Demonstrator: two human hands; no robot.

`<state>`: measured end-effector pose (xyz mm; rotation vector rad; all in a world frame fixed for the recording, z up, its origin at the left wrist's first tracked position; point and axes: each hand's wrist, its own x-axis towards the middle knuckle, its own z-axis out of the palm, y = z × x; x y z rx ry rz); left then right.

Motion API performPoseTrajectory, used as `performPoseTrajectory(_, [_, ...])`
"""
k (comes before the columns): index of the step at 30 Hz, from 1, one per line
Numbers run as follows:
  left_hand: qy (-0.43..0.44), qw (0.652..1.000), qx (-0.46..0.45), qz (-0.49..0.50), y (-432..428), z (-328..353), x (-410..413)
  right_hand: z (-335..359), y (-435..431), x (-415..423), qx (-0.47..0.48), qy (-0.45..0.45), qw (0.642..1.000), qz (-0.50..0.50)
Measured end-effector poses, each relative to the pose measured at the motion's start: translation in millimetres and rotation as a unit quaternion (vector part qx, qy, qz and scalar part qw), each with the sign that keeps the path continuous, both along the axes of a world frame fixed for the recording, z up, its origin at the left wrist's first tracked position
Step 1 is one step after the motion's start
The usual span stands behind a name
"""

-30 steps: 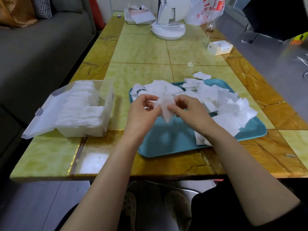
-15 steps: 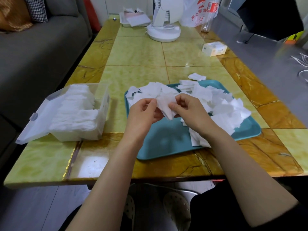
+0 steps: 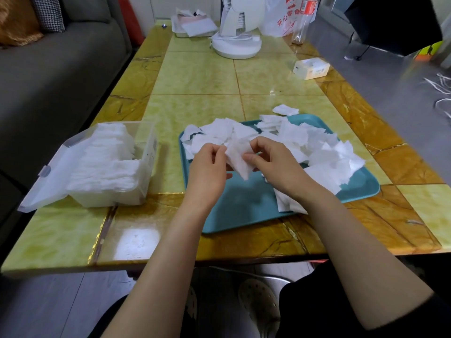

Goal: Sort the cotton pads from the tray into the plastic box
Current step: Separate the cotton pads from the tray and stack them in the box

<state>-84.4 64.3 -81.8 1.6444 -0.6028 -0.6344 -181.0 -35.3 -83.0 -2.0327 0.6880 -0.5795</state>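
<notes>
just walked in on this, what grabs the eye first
The left hand and right hand pinch one cotton pad over the teal tray. A loose heap of pads covers the tray's far side, and to its left stands the plastic box, lid open, packed with stacked pads.

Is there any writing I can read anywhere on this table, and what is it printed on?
"开心零", in red, with the next character cut off: on the white plastic bag.
Red label on the bottle: too blurred to read.
Small white carton: print too small to read.
Side of the plastic box: dark marks, unreadable.
</notes>
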Motion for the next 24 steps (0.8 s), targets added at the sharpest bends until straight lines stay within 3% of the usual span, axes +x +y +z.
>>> performPoseTrajectory(7, [-0.026, 1.0, 0.01, -0.013, 2, 3, 0, 2, 1, -1, -0.035, -0.001, 0.999, 0.0])
performPoseTrajectory(11, [0.022, 0.999, -0.004, -0.025, 2, 7, -2, 0, -1, -1, 0.012, -0.027, 0.999, -0.028])
performPoseTrajectory(15, [0.07, 0.997, -0.026, -0.027, 4, 11, -4, 2, -3, -2, -0.001, -0.028, 0.999, -0.039])
performPoseTrajectory(24, [0.164, 0.983, -0.083, -0.013, 5, 16, -2, 9, 2, 0, 0.19, -0.121, 0.973, -0.05])
